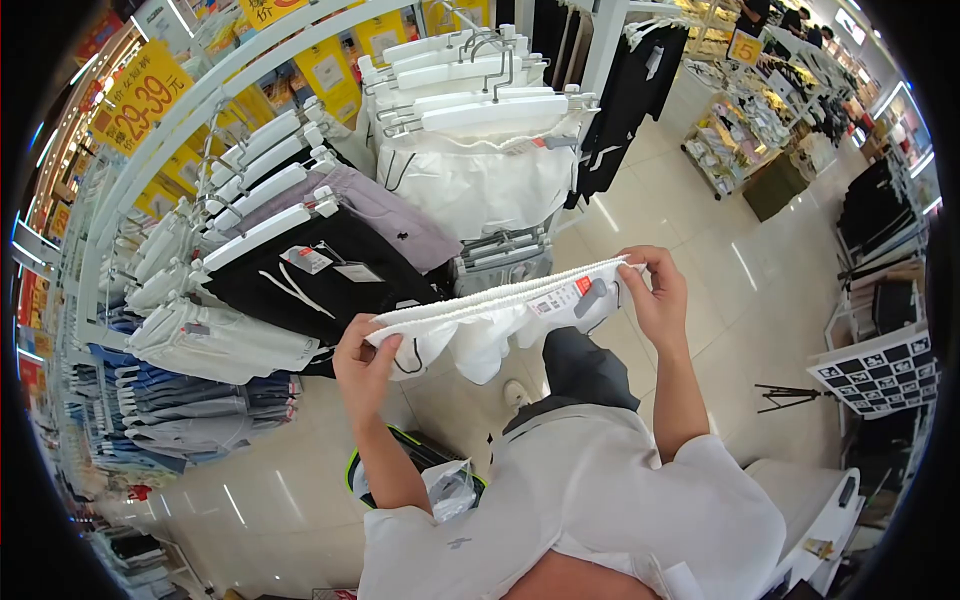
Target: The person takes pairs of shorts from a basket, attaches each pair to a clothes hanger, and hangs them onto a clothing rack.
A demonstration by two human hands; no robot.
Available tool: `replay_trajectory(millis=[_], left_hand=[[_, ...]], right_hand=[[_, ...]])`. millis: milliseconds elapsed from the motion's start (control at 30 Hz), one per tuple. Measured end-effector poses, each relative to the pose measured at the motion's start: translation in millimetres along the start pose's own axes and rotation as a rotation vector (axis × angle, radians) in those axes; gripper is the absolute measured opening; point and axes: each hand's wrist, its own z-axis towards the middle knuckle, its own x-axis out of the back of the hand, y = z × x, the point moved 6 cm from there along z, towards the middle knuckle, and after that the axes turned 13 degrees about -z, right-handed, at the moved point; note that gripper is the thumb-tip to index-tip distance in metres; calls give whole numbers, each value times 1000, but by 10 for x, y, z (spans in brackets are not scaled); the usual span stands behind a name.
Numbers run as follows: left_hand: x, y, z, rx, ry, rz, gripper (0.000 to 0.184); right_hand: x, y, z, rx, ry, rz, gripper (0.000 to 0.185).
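A pair of white shorts (478, 340) with an elastic waistband hangs stretched out between my two hands. At the waistband's left end, my left hand (365, 362) pinches the fabric between thumb and fingers. The opposite end is gripped by my right hand (654, 295). A paper price tag (556, 300) with a red part and a grey security tag (592, 296) hang at the waistband near my right hand. Just beyond my left hand, black shorts (300, 270) with white drawstrings hang on a white clip hanger.
White shorts (475, 180) hang in a row on the rack ahead, beside lilac shorts (350, 205). Lower left are folded-looking blue and grey garments (190, 410). A dark basket with green trim (356, 480) stands on the floor by my left arm. Goods carts (735, 145) stand at far right.
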Motion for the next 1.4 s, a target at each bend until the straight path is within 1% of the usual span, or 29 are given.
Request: replay_trajectory(millis=[33,67,133,167,233,367,400,467,567,633,667,733,767,800,833,867,933,967,1000,1067,1133,1200,1267,1400], left_hand=[[-20,35,21,-79,-27,11,11],[-29,19,33,-77,-31,13,11],[-42,46,58,-158,-40,-91,12],[-29,47,58,-156,-44,-88,12],[61,116,78,-259,74,-23,13],[-38,224,149,-180,46,-98,13],[-60,227,164,-180,43,-98,13],[-182,275,217,-234,-61,-118,14],[-302,285,294,-248,-112,-157,16],[-381,277,326,-244,-126,-182,16],[-437,272,354,-244,-138,-209,17],[-555,302,364,-266,-141,-253,21],[-608,324,357,-305,-156,-263,25],[-643,351,358,-348,-169,-273,29],[-675,349,376,-337,-185,-262,36],[-703,395,404,-343,-177,-258,36],[-693,439,500,-233,1,-123,35],[-671,414,570,-169,32,-33,32],[-660,381,599,-171,34,-25,32],[-689,259,677,-158,13,121,29],[-762,200,681,-157,17,112,25],[-834,161,705,-150,25,41,21],[-963,105,734,-163,20,-22,17],[-1103,112,843,-236,58,60,14]], right_hand=[[4,-1,12,-3,-2,15,10],[15,12,10,-7,0,16,10],[22,29,22,2,-8,48,10],[31,38,17,-2,-5,49,10],[55,33,43,28,18,50,11],[52,80,110,-3,40,42,12],[57,112,123,-26,58,80,12],[89,174,148,-53,84,119,13],[123,173,171,-19,57,187,15],[100,180,177,-181,-8,427,24],[90,240,189,-179,-4,427,24],[-38,454,183,-229,-99,523,36],[-57,503,168,-224,-101,526,36],[-150,567,109,-287,-243,400,35],[-238,657,82,-340,-384,269,35],[-277,766,75,-332,-391,273,35],[-288,926,117,-322,-261,361,31],[-216,883,196,-265,-169,377,29],[-164,890,248,-266,-172,386,29],[-16,991,369,-306,-127,270,24],[73,1006,477,-257,-97,228,24],[114,983,600,-203,-73,190,24],[163,917,695,-91,29,208,28],[161,1170,781,-87,54,233,27]])
